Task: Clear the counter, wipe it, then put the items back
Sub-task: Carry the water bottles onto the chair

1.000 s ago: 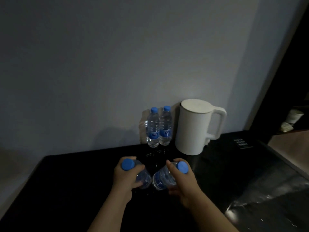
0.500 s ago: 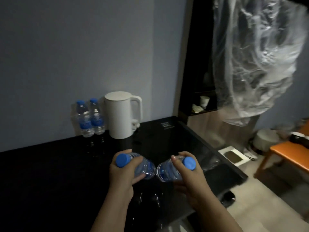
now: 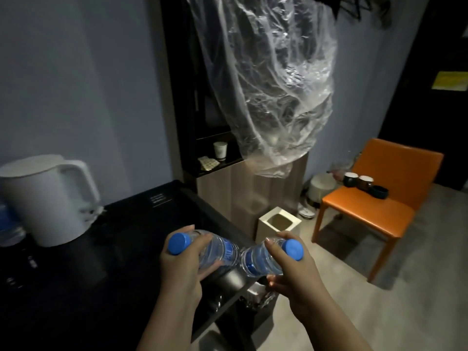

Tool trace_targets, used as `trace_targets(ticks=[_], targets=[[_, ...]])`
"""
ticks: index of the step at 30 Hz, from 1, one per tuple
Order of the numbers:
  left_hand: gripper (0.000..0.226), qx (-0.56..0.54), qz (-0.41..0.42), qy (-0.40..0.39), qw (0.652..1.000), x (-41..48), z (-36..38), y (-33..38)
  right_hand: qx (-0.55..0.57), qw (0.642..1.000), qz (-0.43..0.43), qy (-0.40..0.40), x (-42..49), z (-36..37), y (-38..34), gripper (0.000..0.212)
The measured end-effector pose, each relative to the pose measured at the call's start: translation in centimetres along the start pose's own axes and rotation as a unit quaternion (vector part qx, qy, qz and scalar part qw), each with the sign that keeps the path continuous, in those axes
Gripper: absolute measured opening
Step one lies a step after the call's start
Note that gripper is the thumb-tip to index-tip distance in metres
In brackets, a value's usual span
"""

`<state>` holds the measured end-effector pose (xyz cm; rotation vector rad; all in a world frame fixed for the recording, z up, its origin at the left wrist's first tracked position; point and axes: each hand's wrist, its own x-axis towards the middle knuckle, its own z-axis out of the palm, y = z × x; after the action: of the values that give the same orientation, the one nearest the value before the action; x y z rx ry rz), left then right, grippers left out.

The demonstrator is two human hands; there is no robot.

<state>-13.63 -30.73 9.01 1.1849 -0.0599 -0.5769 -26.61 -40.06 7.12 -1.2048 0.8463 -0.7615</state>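
Note:
My left hand (image 3: 184, 269) grips a clear water bottle (image 3: 215, 252) with a blue cap, held slanted over the right end of the black counter (image 3: 76, 287). My right hand (image 3: 296, 277) grips a second water bottle (image 3: 260, 259) with a blue cap, past the counter's edge and above the floor. The two bottle bottoms almost touch. A white kettle (image 3: 48, 198) stands at the counter's back left. Beside it, at the frame's left edge, part of another bottle (image 3: 7, 224) shows.
An orange chair (image 3: 374, 214) at right carries three small cups (image 3: 364, 184). A white square bin (image 3: 278, 224) stands on the floor by the counter's end. A clear plastic cover (image 3: 273, 84) hangs overhead. A dark shelf holds a paper cup (image 3: 219, 149).
My view has swung right; the kettle and standing bottles slid to the left edge. Both hands, still holding their bottles, have moved right toward the counter's end, with the chair now in sight.

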Motion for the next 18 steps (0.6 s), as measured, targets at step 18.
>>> trace_targets(ticks=[18], targets=[[0.028, 0.093, -0.052, -0.136, 0.985, 18.4, 34.9, -12.5, -0.011, 0.988, 0.027, 0.154, 31.0, -20.6, -6.6, 0.020]])
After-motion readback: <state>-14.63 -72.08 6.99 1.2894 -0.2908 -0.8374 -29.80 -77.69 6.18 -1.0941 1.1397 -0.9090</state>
